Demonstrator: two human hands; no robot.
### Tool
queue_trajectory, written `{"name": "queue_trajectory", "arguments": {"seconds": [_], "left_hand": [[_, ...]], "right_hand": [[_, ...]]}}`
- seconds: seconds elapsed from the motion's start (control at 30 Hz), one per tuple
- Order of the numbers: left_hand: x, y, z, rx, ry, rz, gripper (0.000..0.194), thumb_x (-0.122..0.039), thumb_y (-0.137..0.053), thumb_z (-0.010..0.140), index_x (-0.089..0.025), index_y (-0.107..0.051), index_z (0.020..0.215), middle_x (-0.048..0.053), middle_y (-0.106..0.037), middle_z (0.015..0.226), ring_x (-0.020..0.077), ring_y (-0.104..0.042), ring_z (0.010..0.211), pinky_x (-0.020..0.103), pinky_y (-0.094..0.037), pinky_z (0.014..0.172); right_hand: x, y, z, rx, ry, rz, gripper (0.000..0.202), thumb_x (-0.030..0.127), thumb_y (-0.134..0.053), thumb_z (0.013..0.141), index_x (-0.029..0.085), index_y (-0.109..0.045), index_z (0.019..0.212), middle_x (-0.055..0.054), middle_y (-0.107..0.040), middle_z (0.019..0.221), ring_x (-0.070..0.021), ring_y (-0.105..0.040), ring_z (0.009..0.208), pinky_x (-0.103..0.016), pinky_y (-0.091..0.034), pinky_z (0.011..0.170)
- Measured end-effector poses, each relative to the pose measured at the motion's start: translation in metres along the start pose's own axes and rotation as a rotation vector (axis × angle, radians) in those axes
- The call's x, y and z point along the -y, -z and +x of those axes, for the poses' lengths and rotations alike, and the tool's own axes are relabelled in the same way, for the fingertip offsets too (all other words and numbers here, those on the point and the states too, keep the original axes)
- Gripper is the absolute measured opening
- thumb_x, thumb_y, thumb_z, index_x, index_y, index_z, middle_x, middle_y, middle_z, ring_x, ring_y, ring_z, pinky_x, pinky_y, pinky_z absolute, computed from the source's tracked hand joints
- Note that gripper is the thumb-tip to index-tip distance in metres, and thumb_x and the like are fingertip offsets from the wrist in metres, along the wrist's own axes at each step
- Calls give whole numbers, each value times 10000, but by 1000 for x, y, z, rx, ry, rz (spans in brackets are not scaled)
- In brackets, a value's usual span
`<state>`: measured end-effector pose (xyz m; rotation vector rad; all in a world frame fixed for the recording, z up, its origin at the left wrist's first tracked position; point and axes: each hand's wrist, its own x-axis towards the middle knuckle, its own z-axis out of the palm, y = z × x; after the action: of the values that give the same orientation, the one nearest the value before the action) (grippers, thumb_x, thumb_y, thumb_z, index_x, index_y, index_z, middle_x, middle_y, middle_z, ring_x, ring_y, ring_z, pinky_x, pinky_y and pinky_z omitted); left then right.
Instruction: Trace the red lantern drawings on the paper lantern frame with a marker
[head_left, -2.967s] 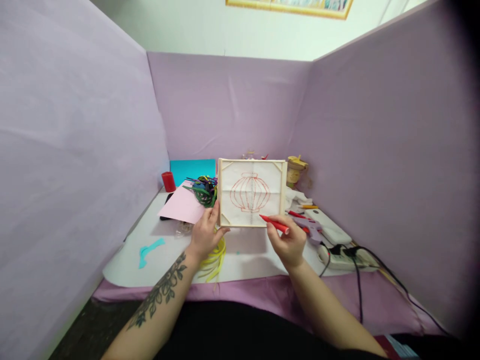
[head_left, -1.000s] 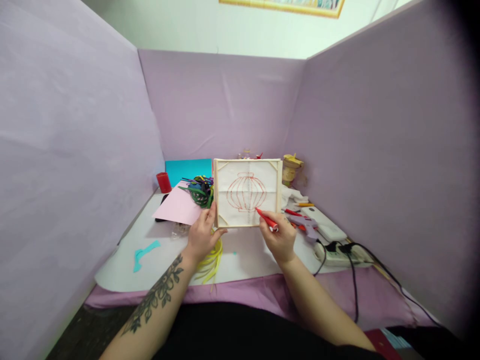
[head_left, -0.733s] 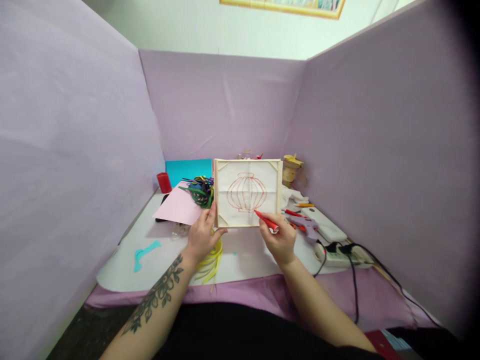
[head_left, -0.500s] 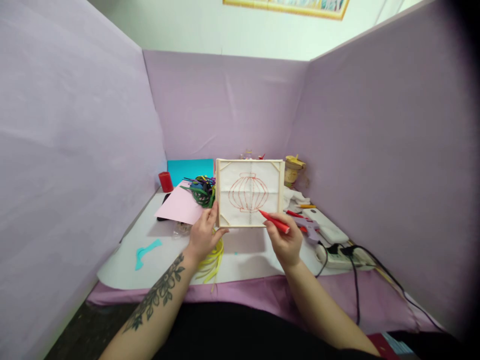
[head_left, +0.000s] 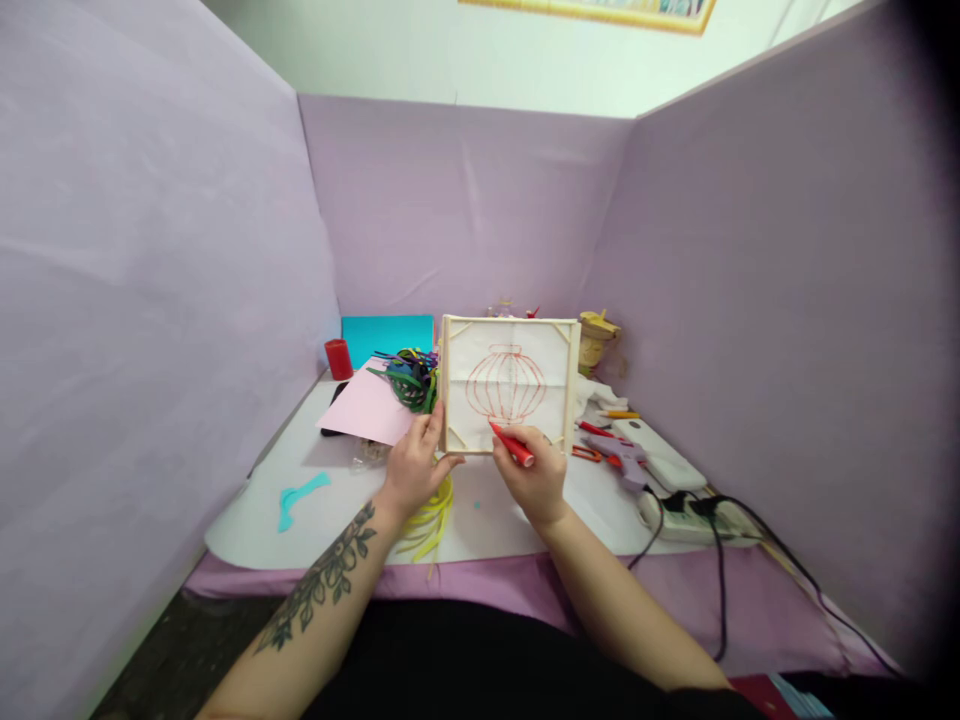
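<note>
A wooden-framed white panel stands upright in front of me, with a lantern outline in red on it. My left hand grips the panel's lower left corner, fingers along the side and thumb at the bottom edge. Between the fingers of my right hand is a red marker. Its tip is at the lower left of the lantern's base; whether it touches the surface is too small to tell.
Pink paper, dark coiled strips and a red cylinder lie left. Yellow strips hang near the front edge. At right are a purple glue gun, a power strip with black cables and a cup.
My right hand has moved left with the red marker, from the base's right side to its left. The whole view has shifted slightly; my left hand still holds the panel.
</note>
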<state>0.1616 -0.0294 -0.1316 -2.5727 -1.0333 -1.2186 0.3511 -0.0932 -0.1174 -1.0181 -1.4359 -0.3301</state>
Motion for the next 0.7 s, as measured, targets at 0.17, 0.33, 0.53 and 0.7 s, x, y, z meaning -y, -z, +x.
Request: {"name": "queue_trajectory", "arguments": {"seconds": [0.17,0.33,0.53,0.7], "left_hand": [[-1,1,0,-9,-4,6,870,-542,-533,872,-216,-66,1530,142,-534,1173,267,-605,1015,366,-524,828],[0,1,0,-12,-12,-5,880,-535,-539,871,-217,-54,1533,144,-537,1180,266,-602,1020,361,-523,829],[0,0,0,-17,-18,-7,876,-536,-533,874,-209,-58,1532,144,-538,1164,268,-603,1007,366,-526,817],[-1,1,1,-13,-21,11,884,-554,-519,873,-231,-26,1531,137,-534,1155,267,-607,998,367,-529,815]], "right_hand": [[-1,-1,0,6,28,-13,161,156,-635,816,215,-624,966,-29,-682,824,-152,-662,744,-280,-545,709],[-1,1,-2,0,28,-3,163,144,-638,807,218,-620,952,-26,-673,808,-156,-653,733,-283,-538,695],[-4,4,-5,-19,39,-11,165,138,-637,808,213,-624,954,-30,-671,793,-155,-641,716,-289,-532,682],[-5,5,-5,-21,18,-43,148,162,-625,817,218,-630,954,-31,-681,813,-158,-653,733,-294,-537,695]]}}
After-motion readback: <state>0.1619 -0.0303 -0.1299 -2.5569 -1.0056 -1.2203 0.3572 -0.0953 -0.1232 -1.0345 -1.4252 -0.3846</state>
